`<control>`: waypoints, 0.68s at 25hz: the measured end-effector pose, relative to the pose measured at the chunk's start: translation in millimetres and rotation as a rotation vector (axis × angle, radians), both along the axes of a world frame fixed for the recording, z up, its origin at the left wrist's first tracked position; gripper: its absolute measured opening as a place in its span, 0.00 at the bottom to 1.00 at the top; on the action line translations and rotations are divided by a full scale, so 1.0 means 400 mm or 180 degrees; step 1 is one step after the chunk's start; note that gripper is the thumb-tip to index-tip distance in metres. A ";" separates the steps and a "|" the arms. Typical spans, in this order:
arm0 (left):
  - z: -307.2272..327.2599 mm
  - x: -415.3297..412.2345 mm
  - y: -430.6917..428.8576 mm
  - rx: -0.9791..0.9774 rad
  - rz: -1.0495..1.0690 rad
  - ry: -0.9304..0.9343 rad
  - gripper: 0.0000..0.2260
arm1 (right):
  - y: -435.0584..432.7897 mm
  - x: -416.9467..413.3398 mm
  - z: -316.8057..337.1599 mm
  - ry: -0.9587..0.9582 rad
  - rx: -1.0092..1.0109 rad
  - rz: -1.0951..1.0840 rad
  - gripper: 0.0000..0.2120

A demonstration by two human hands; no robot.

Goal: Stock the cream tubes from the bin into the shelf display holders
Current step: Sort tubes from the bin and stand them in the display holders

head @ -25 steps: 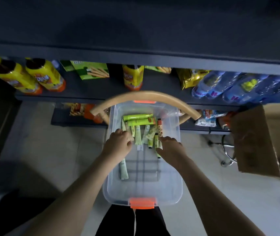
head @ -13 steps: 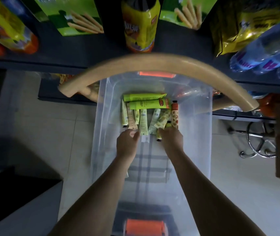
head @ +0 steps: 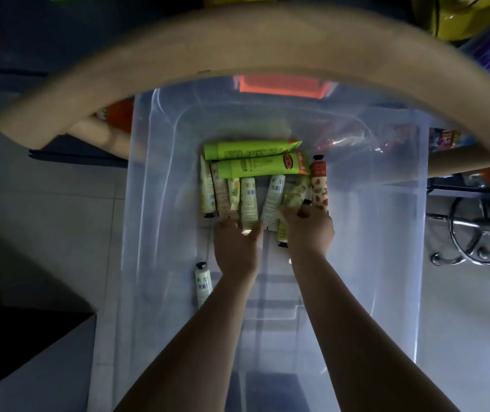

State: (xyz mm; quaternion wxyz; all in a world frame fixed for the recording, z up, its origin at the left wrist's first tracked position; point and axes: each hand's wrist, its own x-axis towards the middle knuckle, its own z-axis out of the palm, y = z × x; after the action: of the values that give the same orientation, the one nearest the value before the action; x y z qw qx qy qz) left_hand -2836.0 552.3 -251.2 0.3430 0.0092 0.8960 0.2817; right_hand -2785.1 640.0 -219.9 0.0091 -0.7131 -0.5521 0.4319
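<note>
The cream tubes (head: 249,168) lie at the bin's (head: 386,218) far end, long axes mostly toward the hands. Left hand (head: 236,248) pinches a white tube's (head: 249,197) near end; right hand (head: 309,233) rests on a patterned tube (head: 295,191), grip unclear.

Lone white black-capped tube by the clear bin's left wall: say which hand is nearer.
Left. The left hand sits just ahead and right of the white black-capped tube; the right hand is farther right, beside the red-topped patterned tube.
</note>
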 end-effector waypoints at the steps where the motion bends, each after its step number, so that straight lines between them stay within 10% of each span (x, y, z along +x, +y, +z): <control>1: 0.006 -0.005 -0.005 0.0097 0.0063 -0.0026 0.16 | -0.003 0.007 0.005 0.0134 -0.0059 -0.0107 0.10; 17: 0.263 -0.024 -0.085 0.1175 0.0144 0.0245 0.10 | -0.051 0.066 0.197 0.1171 -0.0086 -0.0926 0.05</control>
State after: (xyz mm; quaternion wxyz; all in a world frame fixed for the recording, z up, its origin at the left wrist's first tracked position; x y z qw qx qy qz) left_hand -2845.5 518.2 -146.1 0.2946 0.0626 0.8416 0.4484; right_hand -2758.9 619.5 -141.0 0.1622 -0.6946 -0.4266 0.5561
